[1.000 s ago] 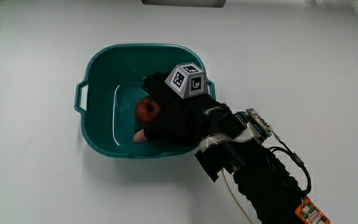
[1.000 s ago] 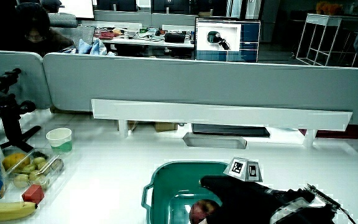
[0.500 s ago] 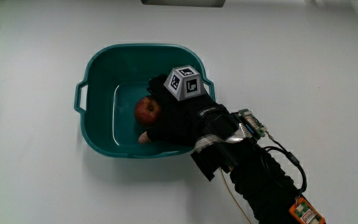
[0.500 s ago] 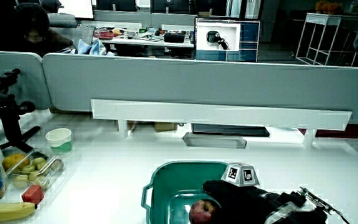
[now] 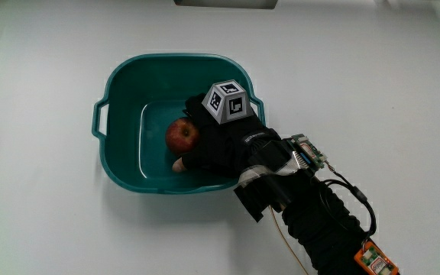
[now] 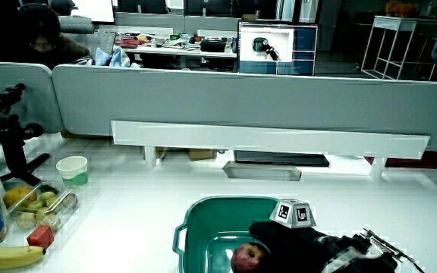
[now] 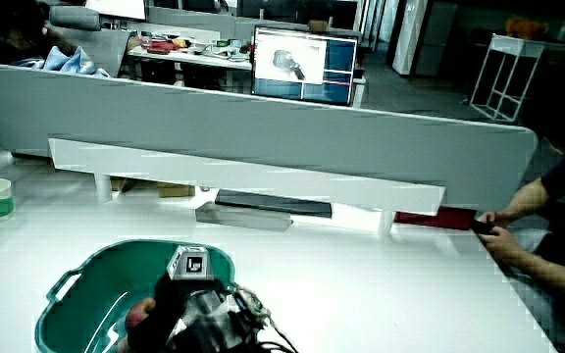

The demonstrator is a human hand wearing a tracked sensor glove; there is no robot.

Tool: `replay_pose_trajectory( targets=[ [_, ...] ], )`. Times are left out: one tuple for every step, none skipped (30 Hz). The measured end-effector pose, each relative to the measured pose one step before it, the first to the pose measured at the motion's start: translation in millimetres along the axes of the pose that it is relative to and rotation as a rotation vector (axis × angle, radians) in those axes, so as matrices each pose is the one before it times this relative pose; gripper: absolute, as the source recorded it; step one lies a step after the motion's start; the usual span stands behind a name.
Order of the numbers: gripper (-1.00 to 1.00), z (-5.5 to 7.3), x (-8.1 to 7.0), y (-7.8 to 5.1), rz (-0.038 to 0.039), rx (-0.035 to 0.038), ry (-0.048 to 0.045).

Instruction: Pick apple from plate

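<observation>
Main view: teal basin (image 5: 121, 84) on white counter (image 5: 37, 214), bare counter all round it | red apple (image 5: 181, 136) sits in basin, near its middle | hand (image 5: 224, 141) reaches over basin rim, fingers curled round apple, touching it | side view: apple (image 6: 246, 258) low inside basin (image 6: 203, 216) walls

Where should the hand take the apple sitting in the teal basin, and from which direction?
Grip the apple around its widest middle, coming from above: it sits low on the teal basin floor, walled all round. The hand is already beside it, fingers reaching around it, so probably close there.
</observation>
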Motion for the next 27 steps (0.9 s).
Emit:
replay_pose_trajectory(
  targets=[
    [0.21, 0.12, 0.18, -0.18, -0.00148, 0.00256, 0.00259],
    [0.24, -0.04, 0.51, 0.22, -0.00569, 0.0057, 0.00306],
    [0.27, -0.3, 0.57, 0.84, -0.00465, 0.00399, -0.0017],
    [0.3, 1.02, -0.85, -0.88, 0.01185, 0.00141, 0.00207],
    [0.33, 0.21, 0.01, -0.16, 0.00067, -0.00996, 0.00933],
    [0.36, 0.2, -0.12, -0.21, 0.00336, 0.00148, 0.002],
    [0.39, -0.39, -0.05, 0.54, -0.00265, 0.00166, -0.0114],
    [0.42, 0.12, -0.63, -0.2, 0.00831, -0.00613, 0.00765],
    [0.45, -0.19, 0.02, 0.02, -0.01507, 0.01221, -0.00798],
    [0.48, 0.15, -0.71, -0.33, 0.01259, -0.00027, 0.0036],
    [0.52, 0.42, -0.15, -0.09, 0.00843, 0.00192, 0.00287],
    [0.55, -0.58, 0.35, 0.38, -0.005, 0.00225, -0.00254],
    [0.58, 0.8, -1.51, -1.2, 0.00985, 0.00105, -0.00129],
    [0.61, -1.18, 0.4, 1.14, -0.00569, 0.00592, -0.0169],
    [0.64, 1.87, -1.99, -2.32, 0.01569, 0.0113, 0.0093],
    [0.67, -0.72, 0.56, 0.77, -0.00054, 0.00157, -0.00881],
    [0.7, -0.5, 0.57, 0.25, -0.00094, -0.00016, -0.00032],
    [0.73, -0.46, 0.08, 0.04, 0.00892, 0.00001, 0.00643],
    [0.76, 1.95, -2.31, -2.05, 0.00165, 0.02079, -0.01843],
    [0.79, 0.0, -1.27, -0.23, -0.00114, 0.00062, -0.01606],
    [0.82, 0.32, -1.45, -0.51, 0.0132, 0.00645, -0.00458],
    [0.85, -0.58, 0.0, 0.57, -0.0077, -0.00005, -0.01034],
    [0.88, 0.61, -0.77, -0.61, 0.00414, 0.00029, -0.00433],
    [0.91, 1.06, -0.58, -1.12, 0.00107, 0.0151, -0.00474],
    [0.94, 0.58, 0.0, -0.22, 0.0035, -0.00065, 0.00252],
    [0.97, 0.43, -0.16, -0.36, 0.00641, 0.00481, 0.00543],
    [1.0, 1.3, -0.39, -1.2, 0.00107, 0.014, -0.00302]
  ],
)
